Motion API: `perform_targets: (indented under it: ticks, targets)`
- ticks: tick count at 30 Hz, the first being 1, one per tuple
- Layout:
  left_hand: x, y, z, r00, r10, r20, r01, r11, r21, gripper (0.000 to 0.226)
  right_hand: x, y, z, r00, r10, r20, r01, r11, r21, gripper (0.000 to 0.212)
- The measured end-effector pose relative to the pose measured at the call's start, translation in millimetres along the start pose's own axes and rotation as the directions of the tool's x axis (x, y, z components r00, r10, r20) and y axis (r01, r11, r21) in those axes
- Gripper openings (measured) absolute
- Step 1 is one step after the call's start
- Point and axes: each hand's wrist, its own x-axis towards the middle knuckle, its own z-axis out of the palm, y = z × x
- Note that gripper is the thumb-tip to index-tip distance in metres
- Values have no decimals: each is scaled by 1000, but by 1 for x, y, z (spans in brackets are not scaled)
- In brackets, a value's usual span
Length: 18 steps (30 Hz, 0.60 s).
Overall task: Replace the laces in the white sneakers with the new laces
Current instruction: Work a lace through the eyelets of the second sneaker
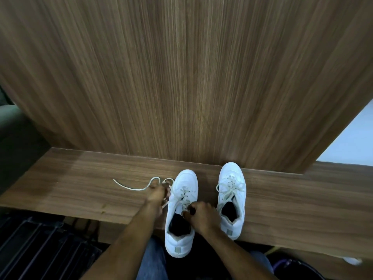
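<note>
Fingers of the right hand (198,214) pinch the lace at the near eyelets of the left sneaker (181,211), whose heel overhangs the wooden bench (282,209). Curled fingers of the left hand (158,194) grip the loose lace (131,187) trailing left. Right sneaker (232,199) stands laced against the wood-grain panel (181,77).

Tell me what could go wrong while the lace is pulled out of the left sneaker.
The left sneaker overhangs the near edge of the table; a hard tug by the left hand on the lace could tip it off. The right hand grips only near the tongue, so the sneaker may twist. The loose lace tail could snag.
</note>
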Motion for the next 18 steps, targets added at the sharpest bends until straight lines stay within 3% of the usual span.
perform_targets:
  ticks: [3, 8, 10, 12, 13, 16, 18]
  targets:
    - [2, 25, -10, 987, 31, -159, -70, 966, -248, 14, 1, 2, 0, 1000, 10, -3, -10, 1000, 7, 34]
    - [-3, 11, -19, 966, -49, -254, -14, 970, -242, 11, 1, 2, 4, 1000, 19, -10, -19, 999, 33, 31]
    - [0, -4, -23, 961, -64, -270, 44, 996, -77, 19, 1, 2, 4, 999, 30, -13, -29, 999, 45, 30]
    - [-2, -16, -26, 958, -4, -286, 78, 966, 246, 32, 2, 4, 4, 999, 41, -12, -40, 998, 57, 29]
    - [-3, -23, -29, 952, 55, -301, 80, 905, 419, 45, 2, 4, 5, 999, 40, -7, -40, 997, 63, 29]
    - [-2, -40, -36, 944, 243, -225, -27, 734, 679, 80, 3, 4, 6, 999, 41, -4, -41, 997, 68, 30]
    - [5, -42, -36, 944, 326, -49, -159, 582, 798, 68, 3, 6, 6, 999, 43, -6, -43, 996, 72, 29]
